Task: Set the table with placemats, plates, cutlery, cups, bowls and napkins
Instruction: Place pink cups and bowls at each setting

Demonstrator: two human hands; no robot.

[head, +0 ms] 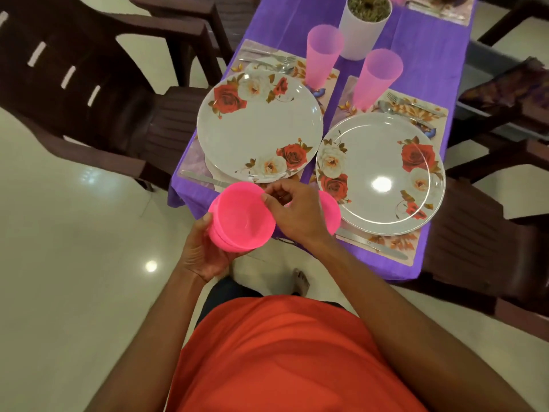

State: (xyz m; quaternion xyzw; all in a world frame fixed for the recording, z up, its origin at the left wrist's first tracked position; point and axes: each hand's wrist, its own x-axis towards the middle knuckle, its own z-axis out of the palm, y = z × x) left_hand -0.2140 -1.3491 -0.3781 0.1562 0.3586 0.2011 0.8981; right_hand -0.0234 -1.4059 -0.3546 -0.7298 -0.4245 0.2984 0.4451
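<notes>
left hand [205,251] cups our stack of pink bowls [240,215] from beneath | right hand [292,209] curled, gripping a separate pink bowl [331,212] | we hold both at the near edge of the table [416,264], beside the right floral plate [380,162]

L hand [205,251] cupped, palm up; R hand [294,212] fingers curled.

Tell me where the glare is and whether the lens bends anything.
Head view: a bright spot glares on the right floral plate; a smaller one on the glossy floor; the wide lens bows the table edges and the brown chair; the stack of pink bowls and the single pink bowl beside it look slightly soft.
</notes>
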